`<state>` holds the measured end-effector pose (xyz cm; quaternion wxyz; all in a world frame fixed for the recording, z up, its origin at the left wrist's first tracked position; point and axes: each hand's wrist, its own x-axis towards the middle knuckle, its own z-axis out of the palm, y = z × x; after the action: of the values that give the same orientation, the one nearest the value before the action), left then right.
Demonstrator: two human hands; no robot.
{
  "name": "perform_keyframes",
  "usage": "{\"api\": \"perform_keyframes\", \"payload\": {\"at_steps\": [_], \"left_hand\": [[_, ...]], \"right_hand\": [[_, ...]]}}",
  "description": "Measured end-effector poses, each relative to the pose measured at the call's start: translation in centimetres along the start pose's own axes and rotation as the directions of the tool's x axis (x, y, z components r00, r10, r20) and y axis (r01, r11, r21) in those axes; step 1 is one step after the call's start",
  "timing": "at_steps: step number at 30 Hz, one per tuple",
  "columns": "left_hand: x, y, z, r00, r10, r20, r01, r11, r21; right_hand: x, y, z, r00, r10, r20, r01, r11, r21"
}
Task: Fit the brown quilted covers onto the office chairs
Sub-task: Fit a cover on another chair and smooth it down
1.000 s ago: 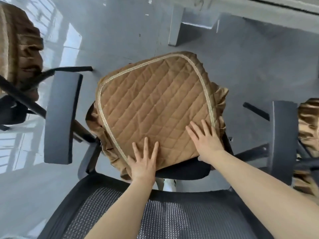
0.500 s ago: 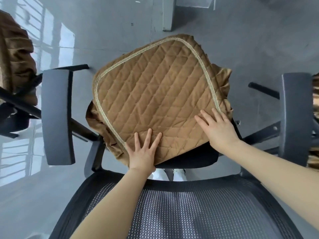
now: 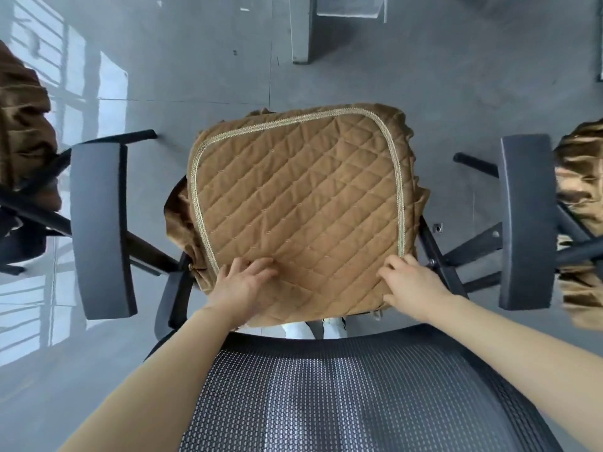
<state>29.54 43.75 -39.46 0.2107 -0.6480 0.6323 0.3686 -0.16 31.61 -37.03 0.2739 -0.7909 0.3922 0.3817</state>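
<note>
Below me the floor (image 3: 489, 76) is smooth grey, glossy enough to mirror things. On my left it carries the pale reflection of a window (image 3: 42, 93), its bars showing as dark stripes across bright patches, so daylight falls in from that side. Thin seams (image 3: 270, 60) cross the grey surface. Up ahead stands a light grey furniture leg (image 3: 301, 27), with a paler panel (image 3: 352, 6) just beside it at the top edge. A small metal fitting (image 3: 436, 228) sits in the floor.
</note>
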Motion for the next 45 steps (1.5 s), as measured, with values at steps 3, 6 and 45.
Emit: {"api": "perform_keyframes", "payload": {"at_steps": [3,6,45], "left_hand": [[1.3,-0.8,-1.4,0.929,-0.238,-0.285,0.144,0.938,-0.315],[2.3,-2.1,-2.5,0.798,-0.533,-0.281,0.313,0.765,-0.563],[12.2,-6.9,-10.1,0.610,-0.791,-0.043,0.216,0.219,-0.952]], "right_hand": [[2.0,0.5,-2.1,0.972,0.135,-0.194,-0.083,0.963,0.256],[4.9,1.5,-5.1,0.891,0.367,-0.267,-0.200,0.845,0.495],[12.4,6.5,-13.4,0.737,0.661,0.142,-0.349,0.193,0.917]]}}
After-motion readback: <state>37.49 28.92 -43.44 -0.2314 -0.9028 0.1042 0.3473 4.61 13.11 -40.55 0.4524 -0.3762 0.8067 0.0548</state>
